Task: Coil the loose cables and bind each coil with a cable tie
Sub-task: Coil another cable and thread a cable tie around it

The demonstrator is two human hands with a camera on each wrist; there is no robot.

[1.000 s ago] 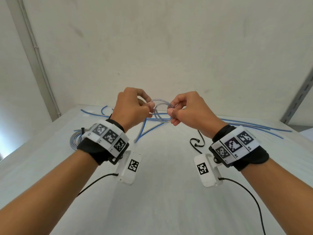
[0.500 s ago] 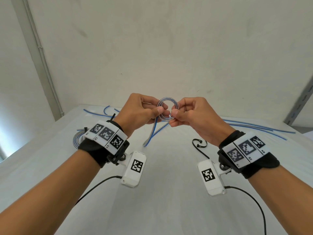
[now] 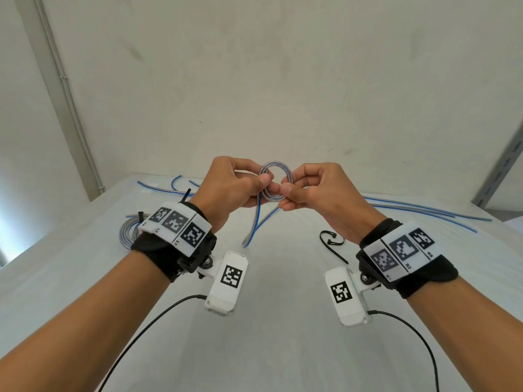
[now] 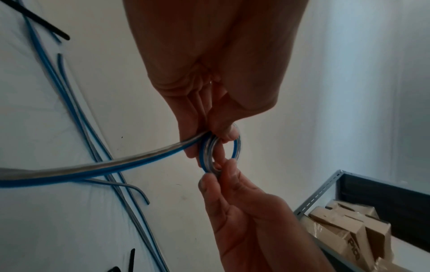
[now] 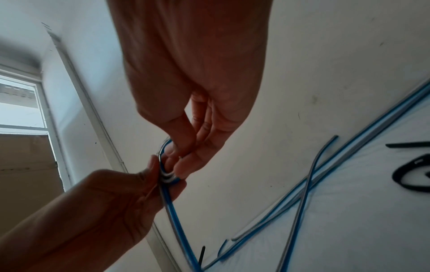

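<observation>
Both hands are sitting slightly higher than a moment ago, the left hand (image 3: 232, 188) and right hand (image 3: 314, 190) each pinching an opposite side of the small coil (image 3: 276, 181) between thumb and curled fingers. Blue and clear, the cable is looping round several times between the fingertips, its loose tail (image 3: 253, 227) hanging below the left hand.

Cable (image 3: 276, 181) glossy clear-blue plastic; table (image 3: 283, 349) matt white cloth.
</observation>
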